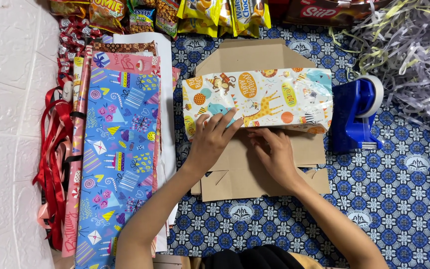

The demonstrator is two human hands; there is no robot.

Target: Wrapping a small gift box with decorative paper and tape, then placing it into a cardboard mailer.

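On the blue patterned cloth [399,199], mid-surface, lies flat brown cardboard [255,174] with a gift-wrapped parcel [269,99] across it. Left hand [214,142] presses spread fingers on the parcel's lower left corner. Right hand [274,152] lies flat, fingers together, at its lower edge. Tape dispenser [357,114] stands just right.

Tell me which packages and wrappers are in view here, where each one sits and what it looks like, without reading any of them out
Wrapped parcel: centre, on flat brown cardboard, white paper with cartoon animals; left hand on its lower left edge, right hand under its lower edge.
Snack packets: top edge, in a row, yellow, orange and green pouches.
Brown snack packet: top right, long and dark.
Small sweets: top left, a heap in red and silver wrappers.
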